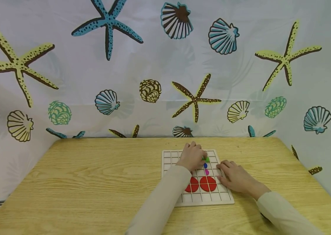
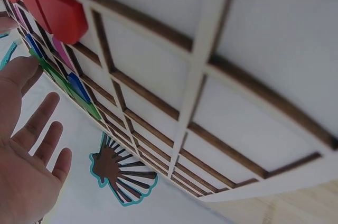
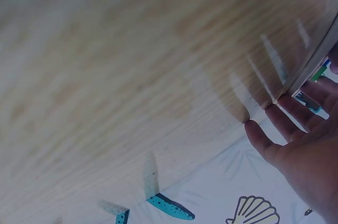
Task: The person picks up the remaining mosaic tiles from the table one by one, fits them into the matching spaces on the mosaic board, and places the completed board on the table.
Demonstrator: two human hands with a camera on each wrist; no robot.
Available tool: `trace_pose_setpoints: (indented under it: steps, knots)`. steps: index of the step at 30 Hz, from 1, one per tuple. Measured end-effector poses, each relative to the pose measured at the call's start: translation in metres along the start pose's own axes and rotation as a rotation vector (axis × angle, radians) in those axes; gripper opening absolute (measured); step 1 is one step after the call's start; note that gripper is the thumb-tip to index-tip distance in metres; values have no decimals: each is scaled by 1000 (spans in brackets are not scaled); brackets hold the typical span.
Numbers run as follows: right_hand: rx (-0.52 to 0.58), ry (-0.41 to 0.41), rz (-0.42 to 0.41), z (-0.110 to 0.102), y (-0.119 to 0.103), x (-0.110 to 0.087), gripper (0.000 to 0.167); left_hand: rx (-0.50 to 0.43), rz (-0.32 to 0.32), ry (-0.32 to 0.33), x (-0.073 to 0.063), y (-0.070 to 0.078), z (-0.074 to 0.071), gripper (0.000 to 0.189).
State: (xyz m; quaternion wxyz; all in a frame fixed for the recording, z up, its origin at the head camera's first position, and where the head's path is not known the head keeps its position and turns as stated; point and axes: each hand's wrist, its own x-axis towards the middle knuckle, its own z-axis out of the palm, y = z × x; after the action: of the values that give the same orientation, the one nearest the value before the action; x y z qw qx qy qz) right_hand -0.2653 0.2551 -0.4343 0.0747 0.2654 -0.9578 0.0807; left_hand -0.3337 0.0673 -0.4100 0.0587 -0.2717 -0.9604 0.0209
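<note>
A white board with a square grid (image 1: 225, 196) lies on the table, bearing flat coloured pieces. Two large red round pieces (image 1: 207, 183) sit in its nearer half, with a magenta piece (image 1: 207, 172), a small blue piece (image 1: 205, 165) and green pieces (image 1: 207, 159) beyond them. My left hand (image 1: 192, 156) reaches over the far part of the board. In the left wrist view one digit touches the green pieces (image 2: 68, 87), while the other fingers are loosely bent. At the board's right edge rests my right hand (image 1: 235, 176), fingers spread and fingertips touching it or the table beside it.
The wooden table (image 1: 95, 173) extends on both sides of the board. A white curtain (image 1: 142, 120) printed with starfish and shells stands along the table's far edge and both sides. My left sleeve (image 1: 159, 195) covers the board's near left part.
</note>
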Motion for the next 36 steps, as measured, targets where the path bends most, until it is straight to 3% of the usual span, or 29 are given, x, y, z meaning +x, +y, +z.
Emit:
trace_pose_setpoints:
  steps: [15,21,36]
  knots:
    - [4,-15,9,-1,-4,1,37,15,5,-18,-6,-7,0,21]
    - [10,-27,16,1,-3,2,37,-6,24,8,-12,-11,-3,20]
    - [30,-57,8,-5,1,5,34,-66,94,21,-30,-35,-9,26]
